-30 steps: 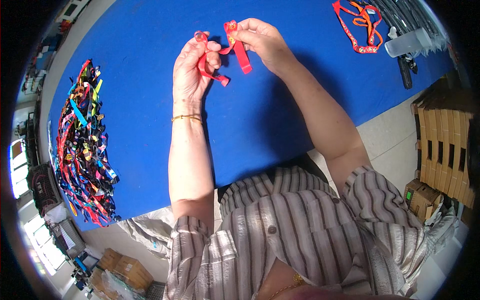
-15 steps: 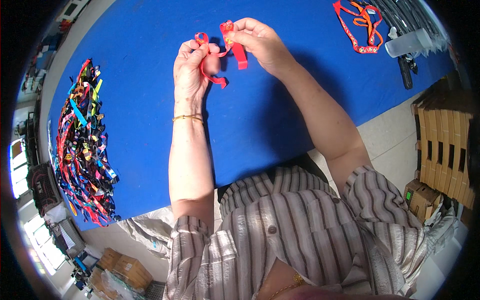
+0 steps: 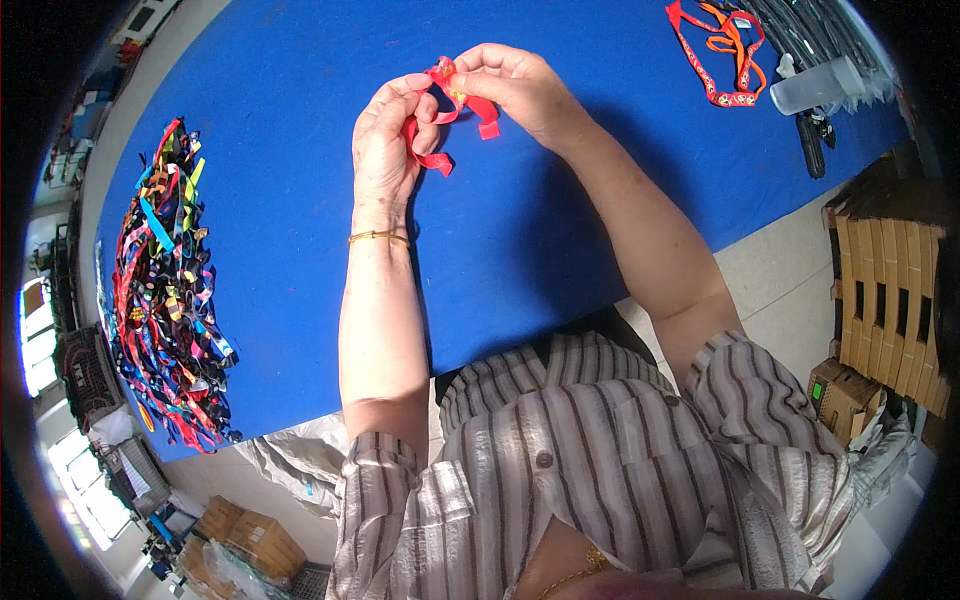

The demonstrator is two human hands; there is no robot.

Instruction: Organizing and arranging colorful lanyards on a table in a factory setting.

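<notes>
Nearest, a striped shirt is seen at the lower edge, from which both bare forearms are extended over the blue table point(image 3: 560, 250). Above the table's middle, a red ribbon point(image 3: 447, 110) is pinched between the left hand point(image 3: 388, 140), closed on its looped lower part, and the right hand point(image 3: 520, 85), closed on its upper end. Further off, a heap of multicoloured ribbons point(image 3: 165, 290) is laid at the left edge, and red-orange ribbons point(image 3: 722, 50) beside a clear bottle point(image 3: 818, 85) are seen far right.

A small craft workshop: a blue tabletop point(image 3: 560, 250) with a heap of colourful ribbons point(image 3: 165, 290) at nine o'clock, and stacked cardboard boxes point(image 3: 890, 300) at three o'clock.
</notes>
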